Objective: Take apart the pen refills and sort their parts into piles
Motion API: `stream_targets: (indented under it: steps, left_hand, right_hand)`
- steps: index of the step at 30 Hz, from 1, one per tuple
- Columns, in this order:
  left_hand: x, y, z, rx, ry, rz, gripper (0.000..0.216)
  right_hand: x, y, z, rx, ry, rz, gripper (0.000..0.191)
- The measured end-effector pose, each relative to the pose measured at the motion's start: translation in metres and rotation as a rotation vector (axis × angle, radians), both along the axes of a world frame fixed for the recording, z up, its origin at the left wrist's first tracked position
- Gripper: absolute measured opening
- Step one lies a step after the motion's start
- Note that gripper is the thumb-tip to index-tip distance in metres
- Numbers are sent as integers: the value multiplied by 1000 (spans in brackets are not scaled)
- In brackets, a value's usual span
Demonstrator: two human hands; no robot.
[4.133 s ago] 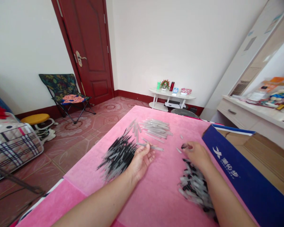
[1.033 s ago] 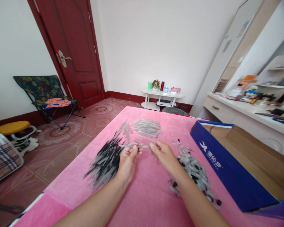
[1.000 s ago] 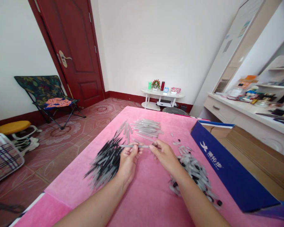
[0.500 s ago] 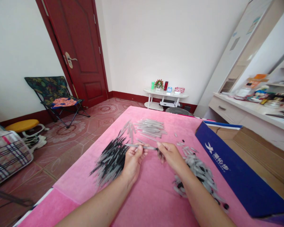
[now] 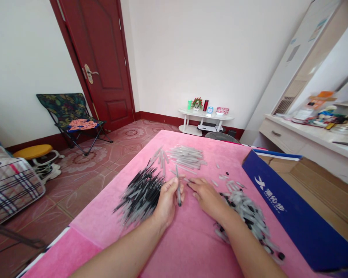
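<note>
My left hand (image 5: 168, 199) is closed around a grey, see-through pen (image 5: 178, 189), which points away from me with its dark end toward me. To its right, my right hand (image 5: 204, 195) reaches low over the pink cloth with its fingers stretched out and a little apart. Its fingertips are at a small pale piece, too blurred to name. Beside my left hand lies a heap of black and grey pen parts (image 5: 140, 195). Under and beyond my right forearm spreads a pile of clear and black pen caps (image 5: 251, 212). Pale pen barrels (image 5: 187, 156) lie farther back.
A pink cloth (image 5: 176, 247) covers the table. Along its right side stands an open blue cardboard box (image 5: 292, 216). Beyond are a folding chair (image 5: 72, 112), a yellow stool (image 5: 31, 151), a low white stand (image 5: 205, 113) and a cluttered dresser (image 5: 295, 131).
The pen in my left hand has turned from lying crosswise between both hands to pointing away from me. My right hand has come off it and lowered toward the cloth.
</note>
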State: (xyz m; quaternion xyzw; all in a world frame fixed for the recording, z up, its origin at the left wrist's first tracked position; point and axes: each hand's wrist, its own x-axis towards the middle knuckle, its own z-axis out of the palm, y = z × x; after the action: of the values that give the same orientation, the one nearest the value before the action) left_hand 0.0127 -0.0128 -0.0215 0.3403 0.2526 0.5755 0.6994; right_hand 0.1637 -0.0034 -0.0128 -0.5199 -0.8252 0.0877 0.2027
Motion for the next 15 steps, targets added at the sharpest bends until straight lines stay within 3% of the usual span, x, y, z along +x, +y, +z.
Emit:
stream_targets:
  steps: [5,11,15]
  left_hand:
    - [0,0,2,-22,32,12,40]
    - [-3,5,-1,-12,41,33,38]
    - [-4,9,-4,-10,45,111,39]
  right_hand:
    - [11,4,4,-31,-6,-181,16]
    - [8,5,5,-23,104,-165,19]
    - [23,7,15,11,-8,-309,20]
